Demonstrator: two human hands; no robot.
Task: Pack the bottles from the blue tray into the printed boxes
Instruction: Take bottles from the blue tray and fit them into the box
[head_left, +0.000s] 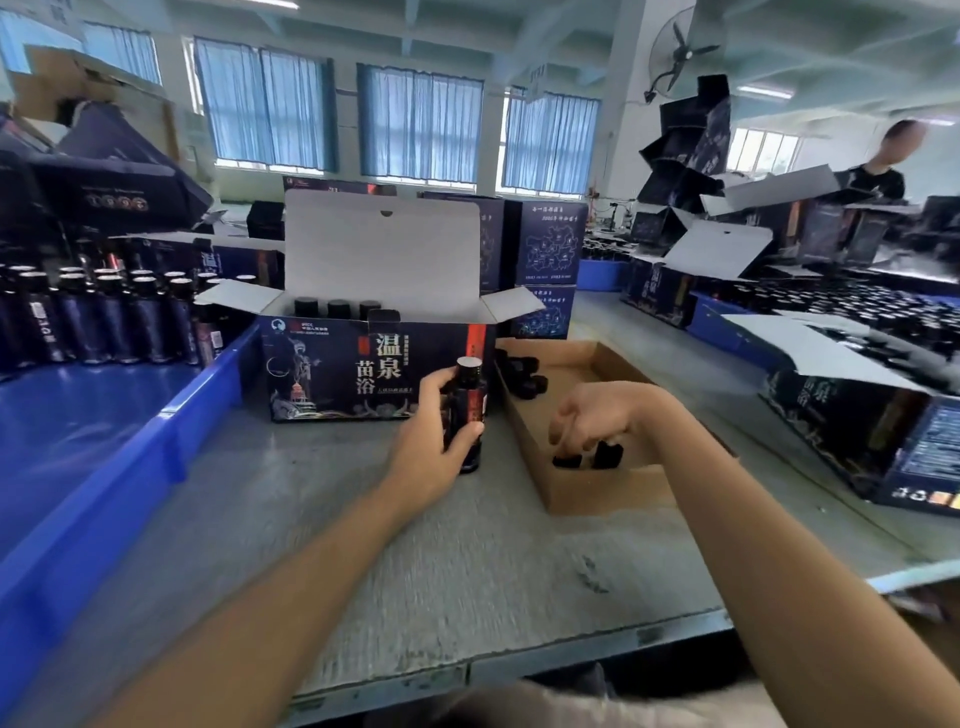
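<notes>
Blue tray at 9 o'clock. Printed box open at 12, bottles inside. Cardboard tray at 2. My left hand grasps one bottle upright, just before the box. Right hand curls onto black caps; grip indeterminate.

Cardboard tray of black caps on grey table.
</notes>
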